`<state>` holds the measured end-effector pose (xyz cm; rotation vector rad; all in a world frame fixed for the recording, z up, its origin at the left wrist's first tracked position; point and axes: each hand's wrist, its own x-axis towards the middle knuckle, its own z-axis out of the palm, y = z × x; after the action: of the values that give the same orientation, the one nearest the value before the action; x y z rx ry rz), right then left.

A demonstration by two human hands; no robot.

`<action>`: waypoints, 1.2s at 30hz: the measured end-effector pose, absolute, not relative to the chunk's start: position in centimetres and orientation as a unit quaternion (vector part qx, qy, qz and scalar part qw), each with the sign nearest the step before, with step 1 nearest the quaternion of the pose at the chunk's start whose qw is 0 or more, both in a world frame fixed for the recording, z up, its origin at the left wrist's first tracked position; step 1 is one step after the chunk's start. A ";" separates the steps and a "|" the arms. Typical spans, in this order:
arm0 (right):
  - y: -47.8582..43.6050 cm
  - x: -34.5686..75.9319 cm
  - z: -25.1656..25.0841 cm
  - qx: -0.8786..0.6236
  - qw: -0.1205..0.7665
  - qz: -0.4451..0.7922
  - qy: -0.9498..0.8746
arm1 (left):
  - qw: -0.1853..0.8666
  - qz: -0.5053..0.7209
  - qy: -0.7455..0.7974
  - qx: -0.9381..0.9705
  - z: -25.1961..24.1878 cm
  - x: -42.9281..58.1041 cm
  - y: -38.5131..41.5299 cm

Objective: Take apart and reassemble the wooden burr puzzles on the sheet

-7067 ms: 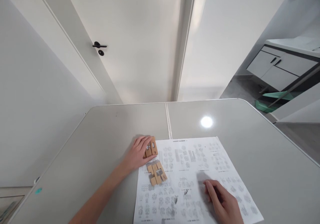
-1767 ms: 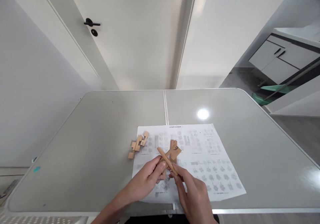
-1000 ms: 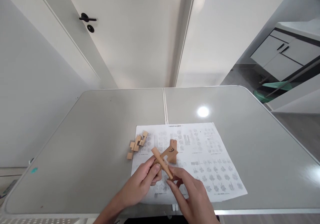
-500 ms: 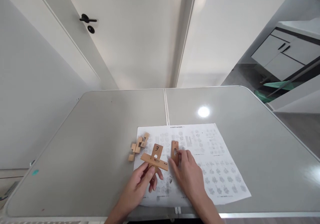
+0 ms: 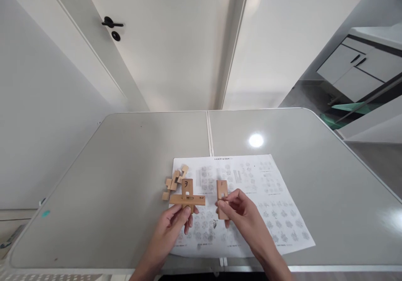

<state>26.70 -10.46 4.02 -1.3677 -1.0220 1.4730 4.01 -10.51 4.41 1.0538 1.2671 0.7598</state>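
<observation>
My left hand (image 5: 177, 220) is closed on two wooden puzzle pieces joined in a cross: an upright piece (image 5: 187, 184) marked "3" and a crosswise piece (image 5: 176, 199) marked "2". A small opening shows where they meet. To the right, my right hand (image 5: 240, 210) pinches a single notched wooden puzzle piece (image 5: 222, 185), held upright, with a faint mark near its top. A gap separates it from the cross. Both hands are above a printed sheet (image 5: 251, 176). Several lighter notched wooden pieces (image 5: 174, 180) lie left of the cross, at the sheet's left edge.
The sheet lies on a grey folding table (image 5: 141, 159) with a seam down its middle. Beyond the far edge stands a white door (image 5: 163, 55) with a black handle (image 5: 112, 23). White cabinets (image 5: 354, 65) are at the right.
My right hand has raised the single piece off the sheet and turned it toward me. My left hand has shifted slightly left, levelling the cross.
</observation>
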 end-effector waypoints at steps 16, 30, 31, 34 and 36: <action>-12.1 23.5 6.5 -0.395 0.475 0.786 0.017 | 0.609 0.318 0.543 0.483 5.1 4.8 -10.2; -12.9 22.0 5.3 -0.318 0.489 0.798 0.151 | 0.573 0.319 0.558 0.508 4.5 5.3 -10.6; -13.0 21.8 5.2 -0.324 0.488 0.796 0.151 | 0.562 0.319 0.561 0.518 4.4 5.4 -10.6; -13.3 21.3 5.0 -0.352 0.491 0.786 0.130 | 0.531 0.315 0.563 0.549 4.5 5.7 -10.9; -13.5 21.2 5.0 -0.372 0.491 0.782 0.092 | 0.530 0.303 0.556 0.564 4.7 5.7 -11.0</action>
<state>21.17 -13.45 4.96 -0.9018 0.2244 1.8988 5.68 -11.01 4.71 1.3470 1.3273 0.7239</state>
